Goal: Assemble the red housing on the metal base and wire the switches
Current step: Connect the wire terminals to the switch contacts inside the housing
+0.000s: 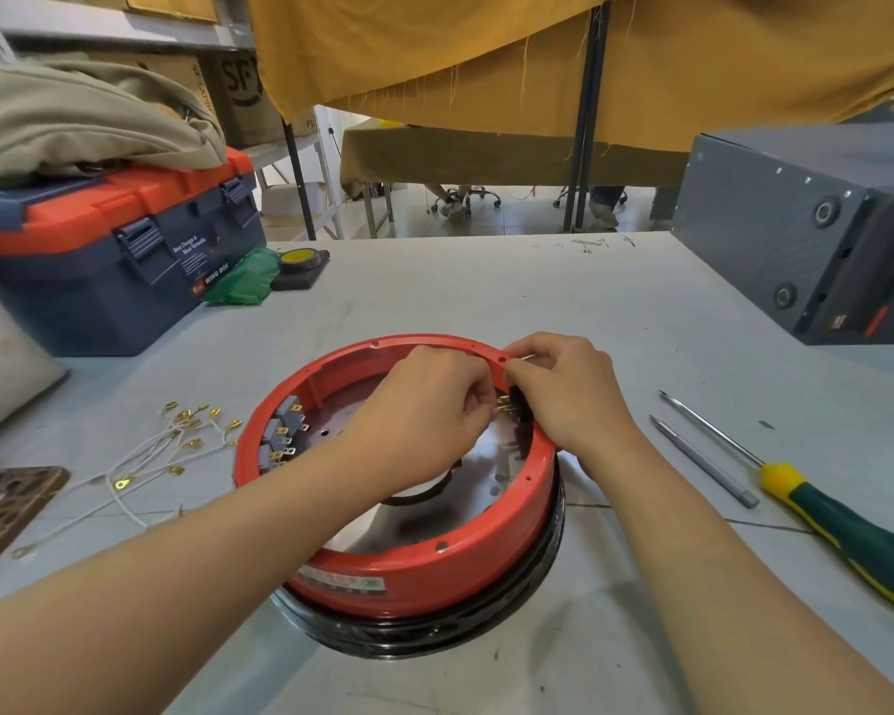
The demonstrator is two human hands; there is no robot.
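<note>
Item: red housing [424, 565], seated on the metal base [434, 632] at the near middle of the bench [486, 291]; a black switch [518, 405] with brass terminals sits inside its far-right wall. Both hands meet at that switch: left hand [424, 405] reaches across the ring from the left, fingers curled and pinching at the terminals, the held piece too small to name; right hand [563, 389] grips over the rim from outside. Loose white wires [140, 456] lie beside the housing on the left, nearer the left hand, so the next lead probably falls to it.

A workshop: toolbox [120, 255], screwdriver [842, 528], loose wires [140, 456] on a workbench [486, 291].
</note>
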